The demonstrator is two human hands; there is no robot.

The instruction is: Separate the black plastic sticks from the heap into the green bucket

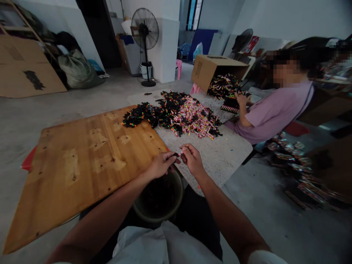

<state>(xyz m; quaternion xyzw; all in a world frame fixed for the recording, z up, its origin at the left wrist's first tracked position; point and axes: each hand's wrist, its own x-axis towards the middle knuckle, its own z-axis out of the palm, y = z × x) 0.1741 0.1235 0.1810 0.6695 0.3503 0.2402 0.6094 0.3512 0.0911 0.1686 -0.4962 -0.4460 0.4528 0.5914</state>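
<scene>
My left hand (162, 164) pinches a small black piece (175, 155) near the table edges. Close beside it on the right, my right hand (190, 157) has its thumb and fingers closed on a small pink and white piece (180, 153). The two pieces meet or nearly meet between my fingertips; the exact contact is too small to tell. Beyond my hands lies a heap of pink and white pieces (194, 116), with black pieces with orange and green tips (143, 114) at its left. Below my hands, a round bucket (180, 198) stands between my legs.
A wooden board (82, 157) extends left, and a speckled table (220, 154) lies right. At the right, a person in a pink shirt (275, 113) handles black pieces near an open carton (202, 71). Wrapped packs (299, 176) lie on the floor; a fan (145, 31) stands behind.
</scene>
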